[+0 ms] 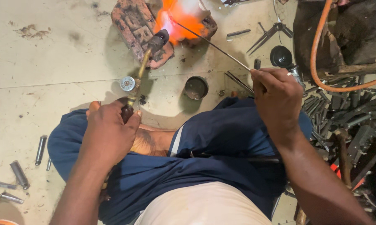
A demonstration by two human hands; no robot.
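While flame glows orange, both hands clenched: left hand (pixel 109 133) around brass torch (pixel 144 62), right hand (pixel 275 96) pinching thin rod (pixel 213 43)

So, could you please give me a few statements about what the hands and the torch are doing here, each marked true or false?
1. The left hand holds the torch by its handle. True.
2. The right hand is empty. False: it pinches a thin rod that reaches into the flame.
3. The flame burns at the bricks. True.
4. The small round tin sits on the person's lap. False: it stands on the floor, beyond the knees.
5. Short metal tubes lie on the floor beside the left arm. True.
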